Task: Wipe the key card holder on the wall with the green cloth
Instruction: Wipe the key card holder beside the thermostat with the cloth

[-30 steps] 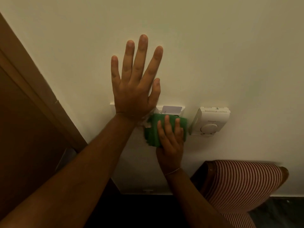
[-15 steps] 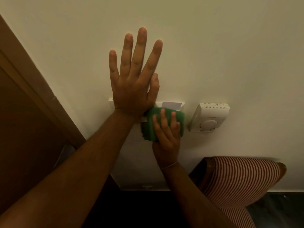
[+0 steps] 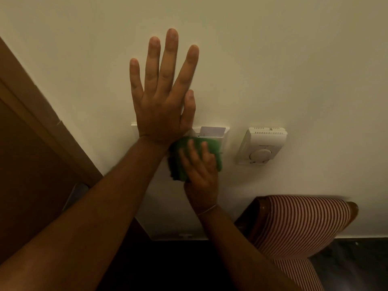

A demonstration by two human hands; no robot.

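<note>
The white key card holder (image 3: 224,135) is fixed to the cream wall, with a pale card (image 3: 212,131) standing in its top slot. My right hand (image 3: 199,171) presses the folded green cloth (image 3: 178,162) flat against the holder's front and covers most of it. My left hand (image 3: 163,97) lies flat on the wall just up and left of the holder, fingers spread, holding nothing. Its palm hides the left part of the white plate (image 3: 133,124).
A white thermostat (image 3: 262,145) with a round dial sits on the wall right of the holder. A brown door frame (image 3: 42,122) runs down the left. A red-and-white striped chair (image 3: 302,223) stands below right, against the wall.
My right hand and the cloth have slid a little up the holder, then back down slightly. My left hand stays flat on the wall.
</note>
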